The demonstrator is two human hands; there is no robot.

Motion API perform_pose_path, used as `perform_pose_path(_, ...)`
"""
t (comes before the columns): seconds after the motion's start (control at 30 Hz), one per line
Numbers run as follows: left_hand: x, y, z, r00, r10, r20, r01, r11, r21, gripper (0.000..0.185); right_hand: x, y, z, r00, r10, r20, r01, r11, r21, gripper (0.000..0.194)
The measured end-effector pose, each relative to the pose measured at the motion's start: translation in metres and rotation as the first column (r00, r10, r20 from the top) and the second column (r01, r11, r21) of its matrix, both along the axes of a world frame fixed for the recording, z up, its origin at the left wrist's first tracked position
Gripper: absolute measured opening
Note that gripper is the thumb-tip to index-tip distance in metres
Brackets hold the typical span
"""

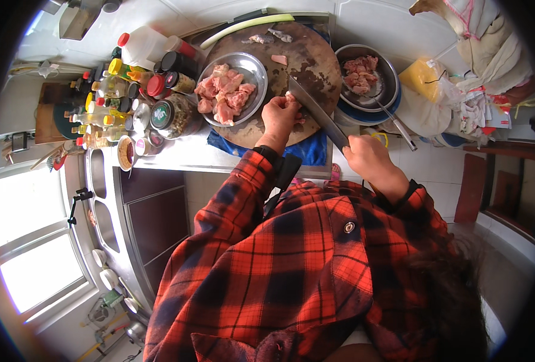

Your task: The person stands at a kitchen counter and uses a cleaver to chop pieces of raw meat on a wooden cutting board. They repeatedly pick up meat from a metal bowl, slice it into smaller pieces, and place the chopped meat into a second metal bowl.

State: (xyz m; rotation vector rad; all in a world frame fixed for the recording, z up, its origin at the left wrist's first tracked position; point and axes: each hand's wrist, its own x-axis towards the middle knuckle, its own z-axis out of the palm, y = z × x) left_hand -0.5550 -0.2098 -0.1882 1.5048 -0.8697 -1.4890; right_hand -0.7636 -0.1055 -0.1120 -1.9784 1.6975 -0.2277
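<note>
On the round wooden chopping board (pixel 310 59), my left hand (pixel 278 118) pinches a piece of raw meat (pixel 299 118), mostly hidden by the fingers. My right hand (pixel 374 158) grips the handle of a long knife (pixel 319 115). Its blade slants up and left across the board, close beside the meat. A steel bowl (pixel 259 97) of raw meat chunks (pixel 226 92) rests on the board's left side. One small pink meat piece (pixel 279 59) lies beyond the knife tip, and darker scraps (pixel 267 38) sit near the far edge.
Right of the board, a steel pan (pixel 343 59) holds more raw meat (pixel 360 74), with a long handle (pixel 403 133) sticking out. Jars and bottles (pixel 170 115) crowd the left. A green stalk (pixel 249 27) lies along the board's far rim. Blue cloth (pixel 310 154) shows beneath the board.
</note>
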Motion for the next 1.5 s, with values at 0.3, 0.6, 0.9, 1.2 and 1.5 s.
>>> perform_pose_path(0.3,0.001,0.0,-0.022,0.863,-0.021,0.504,0.189,0.94,-0.285,0.036,0.042,-0.047,-0.002,0.999,-0.013,0.034,0.015,0.997,-0.082,0.026)
perform_pose_path(0.6,0.0,-0.002,-0.027,0.754,0.037,0.655,0.248,0.908,-0.336,0.028,0.067,-0.086,0.01,0.994,-0.046,-0.102,0.05,0.998,0.034,0.029)
perform_pose_path(0.9,0.004,-0.009,-0.017,0.726,0.035,0.686,0.304,0.88,-0.366,0.018,0.083,-0.105,0.009,0.985,-0.099,-0.142,0.107,0.993,0.049,0.03)
perform_pose_path(1.2,0.006,-0.012,-0.021,0.729,0.042,0.683,0.346,0.839,-0.421,0.016,0.07,-0.1,-0.011,0.982,-0.131,-0.134,0.136,0.99,0.028,0.031)
perform_pose_path(1.5,0.008,-0.009,-0.019,0.677,-0.092,0.73,0.466,0.822,-0.329,0.01,0.095,-0.12,0.014,0.992,-0.035,-0.121,0.044,0.996,0.073,0.032)
